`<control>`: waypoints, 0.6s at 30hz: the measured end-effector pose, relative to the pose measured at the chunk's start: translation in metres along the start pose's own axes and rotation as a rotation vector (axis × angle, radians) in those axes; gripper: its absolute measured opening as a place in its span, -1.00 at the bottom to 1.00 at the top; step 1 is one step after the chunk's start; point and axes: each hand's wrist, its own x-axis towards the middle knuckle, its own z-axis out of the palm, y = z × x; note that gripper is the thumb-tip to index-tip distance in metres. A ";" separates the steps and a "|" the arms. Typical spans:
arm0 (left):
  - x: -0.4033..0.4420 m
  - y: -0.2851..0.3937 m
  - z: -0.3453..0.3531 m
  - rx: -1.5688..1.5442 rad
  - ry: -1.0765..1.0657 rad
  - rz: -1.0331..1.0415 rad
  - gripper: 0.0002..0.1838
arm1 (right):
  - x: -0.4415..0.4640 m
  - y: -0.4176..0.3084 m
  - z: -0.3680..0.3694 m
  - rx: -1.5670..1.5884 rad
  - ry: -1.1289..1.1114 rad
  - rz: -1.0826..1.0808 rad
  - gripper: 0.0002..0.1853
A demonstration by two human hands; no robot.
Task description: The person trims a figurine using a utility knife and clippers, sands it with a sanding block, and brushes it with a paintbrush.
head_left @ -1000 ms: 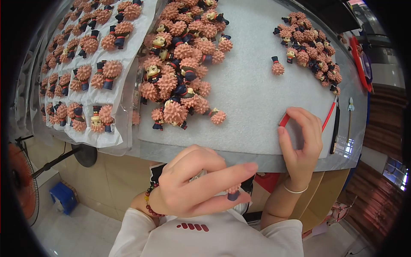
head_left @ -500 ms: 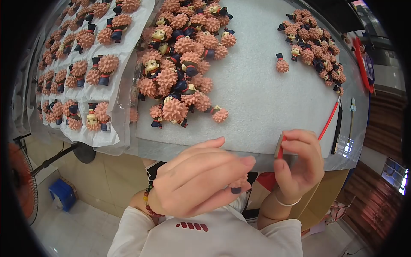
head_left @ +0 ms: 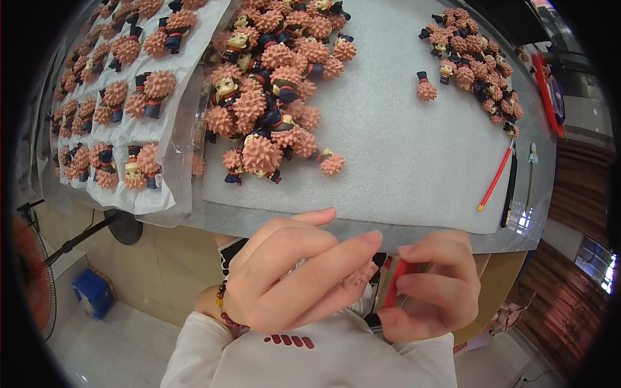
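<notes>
My left hand (head_left: 291, 268) is closed around a small figurine with a spiky pink head (head_left: 358, 275). Its fingers hide most of it, though some pink spikes show near the fingertips. Close by on the right, my right hand (head_left: 440, 284) pinches a flat red strip (head_left: 393, 283) between thumb and fingers. The strip stands beside the figurine; whether the two touch, I cannot tell. Both hands are in front of the table's near edge, above my lap.
A big pile of similar figurines (head_left: 262, 154) lies on the white foam sheet (head_left: 388, 168), with a smaller pile (head_left: 479, 64) at the far right. Lined trays (head_left: 178, 132) of figurines stand at left. A red brush (head_left: 497, 178) and a black tool (head_left: 510, 187) lie at right.
My right hand has moved down and left with the red strip, closer to my left hand. The figurine in my left hand has turned, showing spikes instead of its dark part.
</notes>
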 end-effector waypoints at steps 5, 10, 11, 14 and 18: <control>0.000 0.000 -0.001 0.002 0.003 0.026 -0.55 | 0.000 -0.003 0.009 -0.008 -0.043 0.039 -0.62; 0.001 -0.001 0.000 -0.008 0.004 0.022 -0.57 | 0.002 -0.002 0.010 -0.049 -0.056 0.085 -0.64; 0.000 -0.002 0.001 -0.011 0.003 0.028 -0.57 | 0.001 -0.004 0.011 -0.026 -0.062 0.085 -0.64; 0.000 -0.002 0.001 -0.020 0.007 0.009 -0.57 | 0.002 -0.003 0.012 -0.047 -0.051 0.107 -0.64; 0.002 -0.005 -0.002 -0.038 -0.031 0.023 -0.55 | -0.001 -0.004 0.013 -0.012 -0.059 0.072 -0.65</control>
